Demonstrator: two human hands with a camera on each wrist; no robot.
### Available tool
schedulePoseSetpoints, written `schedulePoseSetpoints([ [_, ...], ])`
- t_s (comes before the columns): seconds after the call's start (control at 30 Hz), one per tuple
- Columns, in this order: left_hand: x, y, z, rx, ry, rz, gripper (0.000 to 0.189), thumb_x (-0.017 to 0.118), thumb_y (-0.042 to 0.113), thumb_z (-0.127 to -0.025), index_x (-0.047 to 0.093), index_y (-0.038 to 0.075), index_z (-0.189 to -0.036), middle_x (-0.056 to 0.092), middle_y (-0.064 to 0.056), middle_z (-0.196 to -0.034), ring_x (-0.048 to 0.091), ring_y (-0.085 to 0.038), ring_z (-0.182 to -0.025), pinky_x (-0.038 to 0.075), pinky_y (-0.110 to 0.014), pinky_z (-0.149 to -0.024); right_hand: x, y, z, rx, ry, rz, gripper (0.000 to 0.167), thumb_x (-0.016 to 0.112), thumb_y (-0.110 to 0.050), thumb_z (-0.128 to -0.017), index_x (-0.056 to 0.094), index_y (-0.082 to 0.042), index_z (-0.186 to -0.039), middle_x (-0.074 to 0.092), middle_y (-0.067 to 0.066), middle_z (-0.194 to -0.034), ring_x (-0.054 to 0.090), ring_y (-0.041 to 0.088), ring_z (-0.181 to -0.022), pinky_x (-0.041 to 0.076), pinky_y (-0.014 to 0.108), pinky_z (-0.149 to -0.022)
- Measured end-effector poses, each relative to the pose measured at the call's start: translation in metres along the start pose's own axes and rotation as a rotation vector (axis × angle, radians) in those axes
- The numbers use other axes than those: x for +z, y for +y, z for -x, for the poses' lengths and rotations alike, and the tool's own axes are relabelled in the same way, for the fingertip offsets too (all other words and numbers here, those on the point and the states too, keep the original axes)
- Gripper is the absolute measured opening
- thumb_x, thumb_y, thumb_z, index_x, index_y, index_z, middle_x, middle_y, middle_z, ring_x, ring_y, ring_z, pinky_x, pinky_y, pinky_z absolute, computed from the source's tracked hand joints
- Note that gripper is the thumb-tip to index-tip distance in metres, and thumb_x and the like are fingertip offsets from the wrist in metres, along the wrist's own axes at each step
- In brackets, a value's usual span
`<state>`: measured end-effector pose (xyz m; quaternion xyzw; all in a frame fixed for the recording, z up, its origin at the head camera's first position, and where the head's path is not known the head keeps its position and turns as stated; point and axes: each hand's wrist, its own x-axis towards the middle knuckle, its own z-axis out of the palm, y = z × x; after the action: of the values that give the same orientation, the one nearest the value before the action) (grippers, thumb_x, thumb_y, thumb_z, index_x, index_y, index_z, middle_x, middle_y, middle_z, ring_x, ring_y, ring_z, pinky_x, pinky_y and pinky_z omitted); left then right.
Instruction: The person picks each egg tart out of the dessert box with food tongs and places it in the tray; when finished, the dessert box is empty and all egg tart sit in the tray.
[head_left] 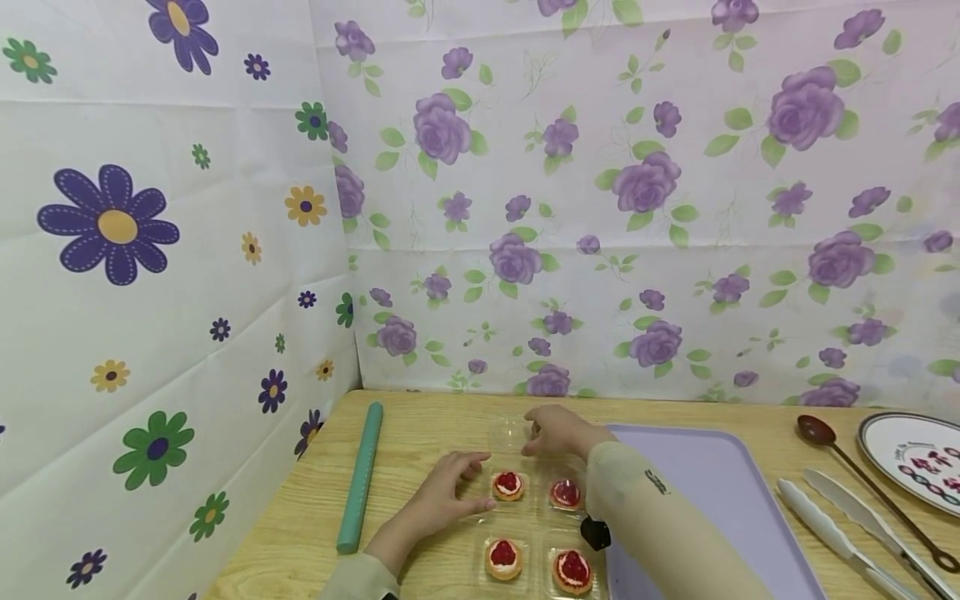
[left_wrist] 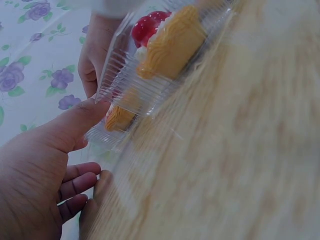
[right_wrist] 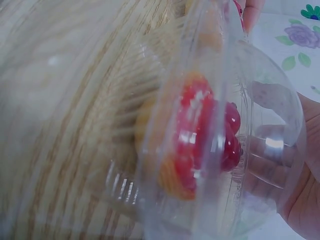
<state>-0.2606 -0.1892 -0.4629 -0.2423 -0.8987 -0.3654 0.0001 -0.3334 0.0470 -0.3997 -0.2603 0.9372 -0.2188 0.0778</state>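
Several red-topped tarts sit in a clear plastic multi-cup box, among them a back-left tart [head_left: 508,486], a back-right tart [head_left: 565,494], a front-left tart [head_left: 502,559] and a front-right tart [head_left: 572,572]. My left hand [head_left: 444,493] is at the box's left side, thumb and fingers spread apart. In the left wrist view its thumb meets the rim of the clear plastic box [left_wrist: 145,95], other fingers loosely bent. My right hand [head_left: 558,431] reaches behind the tarts, beside a clear plastic lid [head_left: 508,432]. A clear dome [right_wrist: 280,125] partly veils its fingers.
A lilac tray [head_left: 690,475] lies right of the box, under my right forearm. Farther right are tongs [head_left: 825,525], a dark brown spoon [head_left: 862,475] and a patterned plate [head_left: 918,454]. On the left lies a teal rolling pin [head_left: 362,479]. Flowered cloth walls [head_left: 480,208] enclose the table.
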Motion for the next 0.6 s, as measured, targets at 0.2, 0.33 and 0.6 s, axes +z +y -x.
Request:
schedulePoseSetpoints([
  [0.2,-0.0001,0.0009,-0.0002,-0.002,-0.002,-0.001,0.071,0.071,0.045,-0.083,0.046,0.012,-0.141,0.055,-0.007,-0.122,0.053,-0.022,-0.11,0.046,-0.042,-0.095,-0.0004,0.0004,0.0,0.005,-0.001,0.008,0.062,0.077,-0.021,-0.08,0.053,0.006,-0.13,0.069,0.013,-0.098,0.065,0.025,-0.096,0.052,0.042,-0.091],
  [0.33,-0.0006,0.0025,0.0,-0.005,0.0,-0.001,0.07,0.071,0.045,-0.084,0.046,0.012,-0.141,0.055,-0.007,-0.121,0.053,-0.021,-0.11,0.046,-0.041,-0.094,-0.0011,-0.0005,0.0003,0.021,-0.004,0.005,0.061,0.077,-0.021,-0.081,0.053,0.003,-0.132,0.067,0.005,-0.088,0.061,0.017,-0.084,0.052,0.038,-0.086],
  [0.6,-0.0014,0.0031,0.0002,-0.014,-0.004,0.009,0.068,0.071,0.044,-0.084,0.047,0.013,-0.14,0.055,-0.007,-0.121,0.053,-0.022,-0.11,0.046,-0.042,-0.094,-0.0027,-0.0022,0.0034,0.035,-0.016,-0.015,0.061,0.076,-0.021,-0.081,0.053,0.0,-0.133,0.067,0.005,-0.09,0.061,0.016,-0.086,0.052,0.039,-0.086],
])
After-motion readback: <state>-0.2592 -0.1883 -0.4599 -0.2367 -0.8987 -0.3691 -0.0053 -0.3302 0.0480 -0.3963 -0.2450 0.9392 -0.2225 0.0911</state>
